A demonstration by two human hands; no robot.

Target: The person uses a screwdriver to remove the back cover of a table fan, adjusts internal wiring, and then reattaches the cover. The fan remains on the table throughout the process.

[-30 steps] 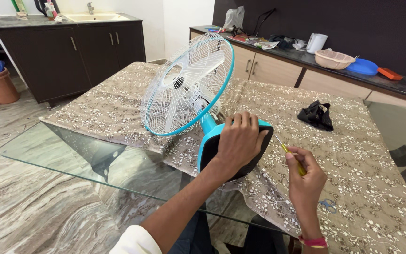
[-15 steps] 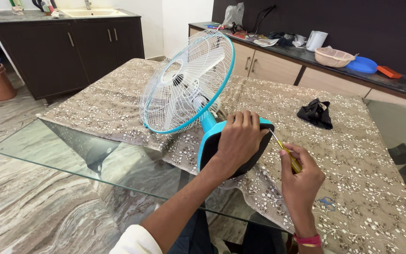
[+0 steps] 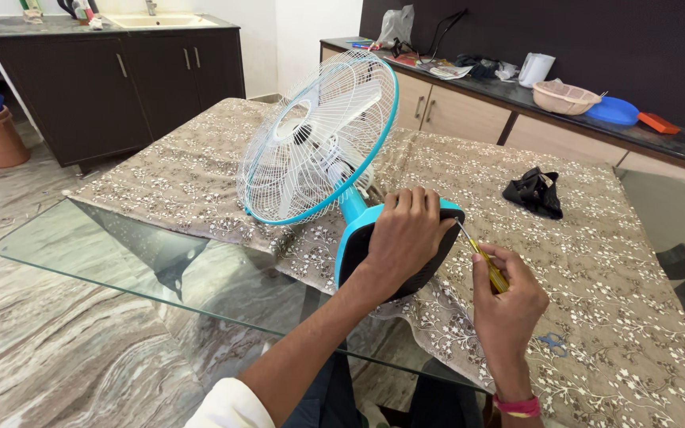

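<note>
Fingers of the left hand [image 3: 406, 238] spread over the black underside of the fan base [image 3: 394, 254], gripping its upper edge, just as they did half a second ago and a second ago; the hand has not shifted. That turquoise-rimmed base is tipped up on its edge on the flowered tablecloth [image 3: 596, 261], with the table fan [image 3: 319, 139] lying over so that its white wire grille faces up and to the left, near the edge where the cloth ends and the bare glass table [image 3: 120, 261] begins. The right hand [image 3: 509, 297] is closed around the yellow handle of a screwdriver [image 3: 481, 257], and here lies the change: a second ago it hung lower and farther right, well apart from the base, with the tool pointing loosely upward; half a second ago it had risen toward the base; now the thin metal shaft slants up and left, and its tip meets the right rim of the base just beside the left hand's fingertips. A pink band circles the right wrist. A crumpled black cloth [image 3: 534, 192] lies farther back on the table, well apart from both hands, unmoved.
</note>
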